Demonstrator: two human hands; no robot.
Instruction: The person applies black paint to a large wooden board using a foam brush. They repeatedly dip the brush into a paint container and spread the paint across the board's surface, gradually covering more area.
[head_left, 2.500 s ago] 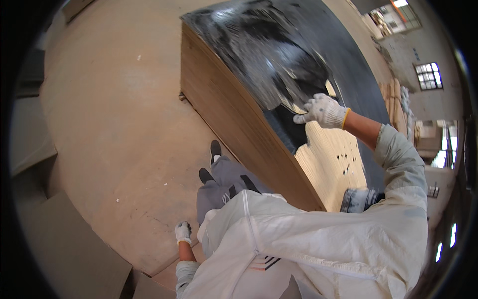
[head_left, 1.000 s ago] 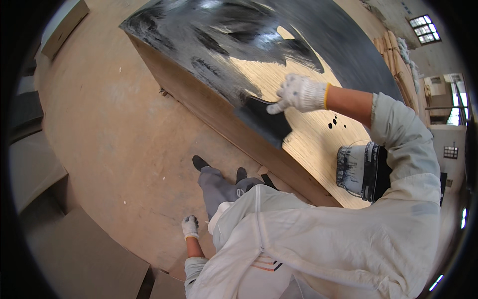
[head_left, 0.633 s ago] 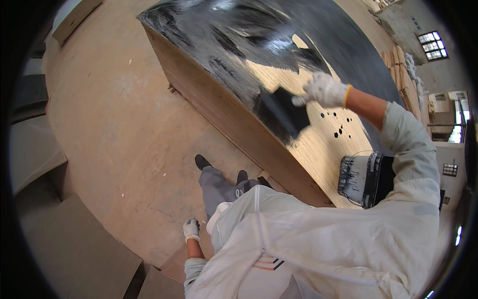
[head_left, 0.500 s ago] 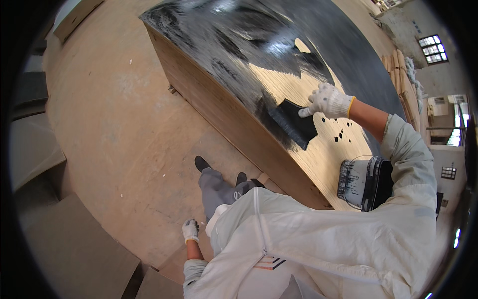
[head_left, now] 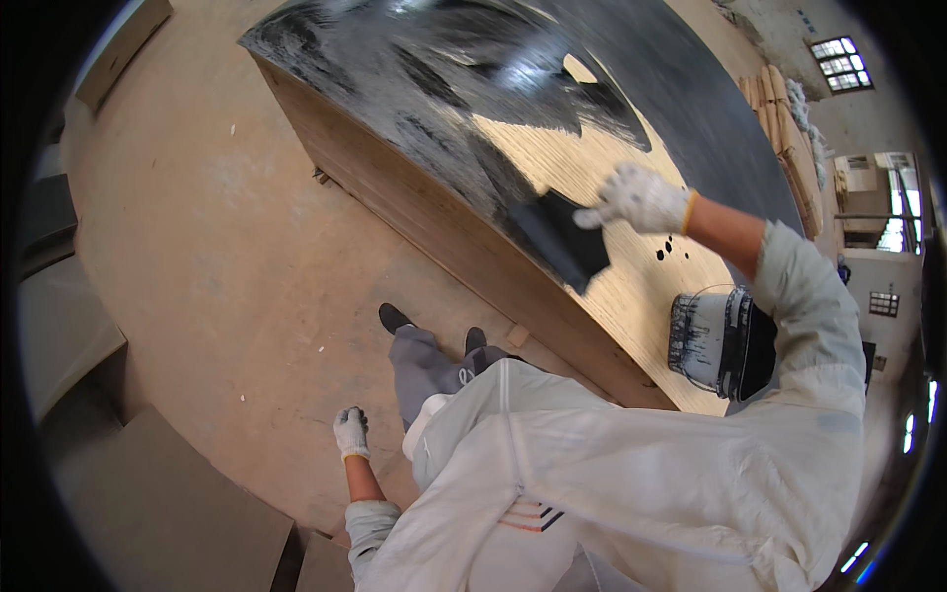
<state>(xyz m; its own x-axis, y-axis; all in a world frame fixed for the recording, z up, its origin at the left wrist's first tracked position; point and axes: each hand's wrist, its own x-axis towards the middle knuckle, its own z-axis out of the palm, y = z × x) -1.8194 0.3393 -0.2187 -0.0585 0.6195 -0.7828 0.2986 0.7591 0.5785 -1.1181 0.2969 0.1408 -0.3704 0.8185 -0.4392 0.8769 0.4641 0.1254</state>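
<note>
My right hand, in a white knit glove, grips the edge of a flat black spreader, blurred by motion. The spreader lies near the front edge of a large wooden panel, over its pale bare grain. Black coating streaks the far part of the panel. A few black drops dot the wood beside my right wrist. Nearer to me on the panel stands a paint-smeared bucket with a wire handle, partly behind my sleeve. My gloved left hand hangs low at my side, fingers curled, nothing visible in them.
Brown boards are stacked at the lower left, with more at the left edge. A wooden block sits at the far left. Wrapped long bundles lie beyond the panel. My shoes stand on the dusty floor beside the panel's side.
My right hand and the spreader have shifted slightly left across the panel. Fewer black drops show on the wood. My left hand has swung left and up. The whole view has shifted a little.
</note>
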